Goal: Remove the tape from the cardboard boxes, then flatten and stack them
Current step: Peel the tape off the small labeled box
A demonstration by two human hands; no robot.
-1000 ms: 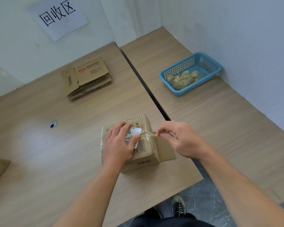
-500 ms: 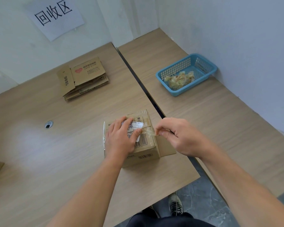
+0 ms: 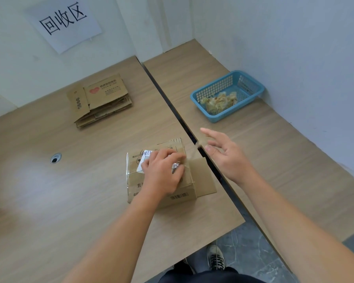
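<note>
Since a moment ago our right hand (image 3: pixel 227 158) has let go of its pinch and swung away from the box (image 3: pixel 134 181) toward 1 o'clock. Its fingers (image 3: pixel 209 134) are now spread wide and hold nothing firmly. A thin string of tape (image 3: pixel 198 143) seems to run from the box top to our thumb, but it is too thin for us to be sure.

Our left hand (image 3: pixel 161 172) lies on top of the box and presses it down, with the fingers resting on the lid. The box sits on the desk (image 3: pixel 69 190) near our edge. One flap (image 3: pixel 202 176) on its right side is already open and lies flat.

We think the box is light and empty, so it will slide or lift if we pull hard. We should keep the left hand pushing down. The tape is thin, sticky and easy to snap. We should pinch it close to the box, at the 3 o'clock edge of the lid, and peel slowly.

From the box, the blue basket (image 3: pixel 210 88) with old tape (image 3: pixel 219 101) is at 1 o'clock, and the pile of flat boxes (image 3: pixel 102 99) is at 11 o'clock.
</note>
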